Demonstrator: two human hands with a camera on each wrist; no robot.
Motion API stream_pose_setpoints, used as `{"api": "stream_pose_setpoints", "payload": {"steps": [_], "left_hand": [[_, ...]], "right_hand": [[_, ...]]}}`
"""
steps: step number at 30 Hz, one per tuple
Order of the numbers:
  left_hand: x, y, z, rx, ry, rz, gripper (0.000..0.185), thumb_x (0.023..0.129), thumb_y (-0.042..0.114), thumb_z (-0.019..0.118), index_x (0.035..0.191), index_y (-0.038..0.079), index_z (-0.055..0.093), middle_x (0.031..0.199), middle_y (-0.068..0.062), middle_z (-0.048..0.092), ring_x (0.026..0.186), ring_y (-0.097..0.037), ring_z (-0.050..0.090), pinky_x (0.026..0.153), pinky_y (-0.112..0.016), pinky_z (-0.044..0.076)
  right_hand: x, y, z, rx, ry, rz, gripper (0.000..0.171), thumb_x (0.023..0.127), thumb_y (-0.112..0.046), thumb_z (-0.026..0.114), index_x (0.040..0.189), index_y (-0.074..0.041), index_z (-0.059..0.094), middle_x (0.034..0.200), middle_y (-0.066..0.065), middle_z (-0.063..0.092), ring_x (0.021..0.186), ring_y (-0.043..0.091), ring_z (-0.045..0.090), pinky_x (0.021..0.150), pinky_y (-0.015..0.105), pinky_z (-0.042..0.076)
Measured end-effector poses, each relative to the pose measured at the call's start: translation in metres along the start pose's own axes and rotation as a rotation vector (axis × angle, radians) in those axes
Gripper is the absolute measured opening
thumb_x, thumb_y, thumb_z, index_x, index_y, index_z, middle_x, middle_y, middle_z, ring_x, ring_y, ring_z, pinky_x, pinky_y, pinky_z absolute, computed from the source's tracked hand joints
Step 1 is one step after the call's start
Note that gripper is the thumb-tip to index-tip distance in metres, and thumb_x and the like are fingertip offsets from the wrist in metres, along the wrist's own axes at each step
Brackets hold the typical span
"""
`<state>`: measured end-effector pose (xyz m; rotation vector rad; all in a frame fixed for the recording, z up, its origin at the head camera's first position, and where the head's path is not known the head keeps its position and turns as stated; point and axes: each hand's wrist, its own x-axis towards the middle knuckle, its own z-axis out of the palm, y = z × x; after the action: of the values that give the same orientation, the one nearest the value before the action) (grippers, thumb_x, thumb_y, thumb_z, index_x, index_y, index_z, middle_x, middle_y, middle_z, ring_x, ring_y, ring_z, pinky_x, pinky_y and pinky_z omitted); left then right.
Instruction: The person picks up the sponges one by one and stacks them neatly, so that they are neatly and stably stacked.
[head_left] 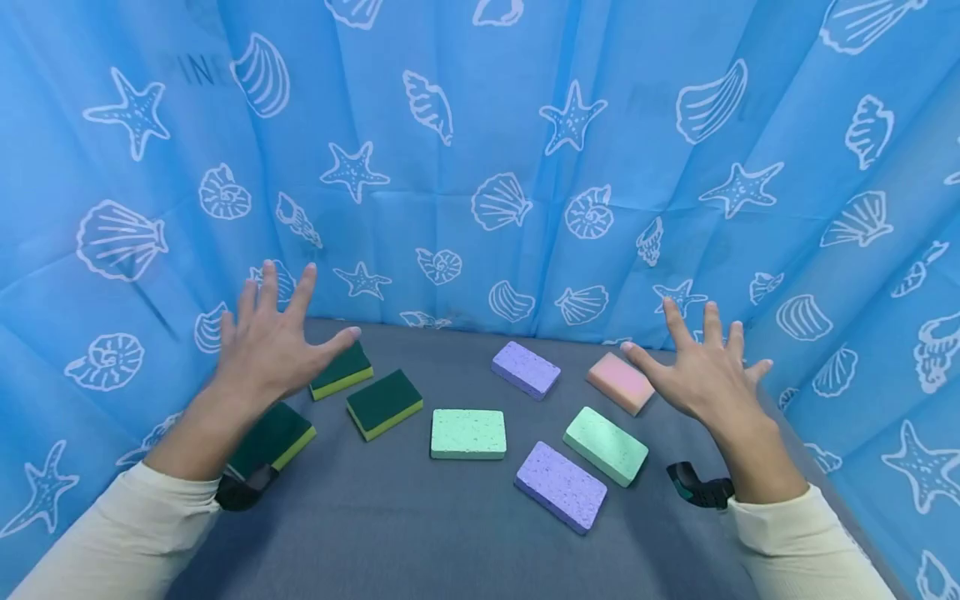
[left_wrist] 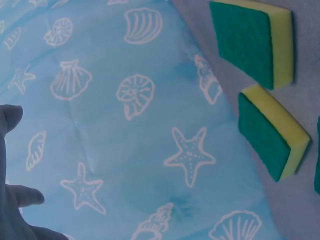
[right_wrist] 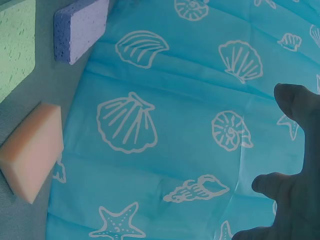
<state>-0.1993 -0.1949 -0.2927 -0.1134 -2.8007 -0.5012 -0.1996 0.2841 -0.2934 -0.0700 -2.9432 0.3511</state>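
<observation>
My left hand (head_left: 266, 354) is held up with fingers spread over the left side, holding nothing. Beneath and beside it lie three scouring sponges with dark green pads and yellow bodies: one at the back (head_left: 342, 372), one farther right (head_left: 385, 402) and one near the wrist (head_left: 272, 437), partly hidden by the forearm. On the right, my right hand (head_left: 708, 375) is also raised, fingers apart and nothing in it. Nearest to it is a pink sponge (head_left: 621, 382). Close by lie a light green sponge (head_left: 606, 445), another light green sponge (head_left: 468, 434), a purple sponge (head_left: 561, 487) and a second purple sponge (head_left: 526, 369).
All the sponges lie flat and apart on a grey cloth-covered table (head_left: 390, 525). A blue curtain (head_left: 465, 150) with white shells and starfish encloses the back and both sides. Dark straps with small devices (head_left: 701, 487) sit at the wrists.
</observation>
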Motion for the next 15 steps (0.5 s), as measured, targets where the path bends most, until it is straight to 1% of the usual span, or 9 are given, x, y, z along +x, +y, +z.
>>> {"api": "stream_pose_setpoints", "payload": {"steps": [8, 12, 15], "left_hand": [[-0.009, 0.008, 0.003, -0.037, 0.095, 0.051, 0.096, 0.086, 0.065, 0.055, 0.156, 0.012, 0.015, 0.156, -0.027, 0.002, 0.138, -0.052, 0.005, 0.098, -0.075, 0.011], [-0.014, 0.014, 0.007, -0.087, 0.170, 0.099, 0.093, 0.085, 0.056, 0.064, 0.155, 0.010, 0.022, 0.155, -0.027, 0.010, 0.137, -0.051, 0.013, 0.099, -0.073, 0.015], [-0.018, 0.018, 0.011, -0.140, 0.221, 0.135, 0.092, 0.083, 0.049, 0.070, 0.153, 0.009, 0.026, 0.155, -0.026, 0.015, 0.137, -0.050, 0.017, 0.098, -0.073, 0.018]], "right_hand": [[-0.004, 0.000, 0.001, 0.009, 0.021, -0.006, 0.099, 0.085, -0.077, 0.039, 0.156, -0.015, 0.009, 0.151, 0.037, -0.004, 0.129, 0.065, -0.011, 0.080, 0.085, -0.008], [-0.005, 0.000, 0.001, 0.009, 0.031, -0.009, 0.099, 0.085, -0.077, 0.040, 0.156, -0.015, 0.009, 0.151, 0.037, -0.004, 0.129, 0.065, -0.009, 0.079, 0.085, -0.008], [-0.007, 0.001, 0.001, 0.011, 0.034, -0.010, 0.099, 0.085, -0.077, 0.040, 0.156, -0.016, 0.009, 0.151, 0.037, -0.003, 0.129, 0.065, -0.009, 0.079, 0.086, -0.007]]}}
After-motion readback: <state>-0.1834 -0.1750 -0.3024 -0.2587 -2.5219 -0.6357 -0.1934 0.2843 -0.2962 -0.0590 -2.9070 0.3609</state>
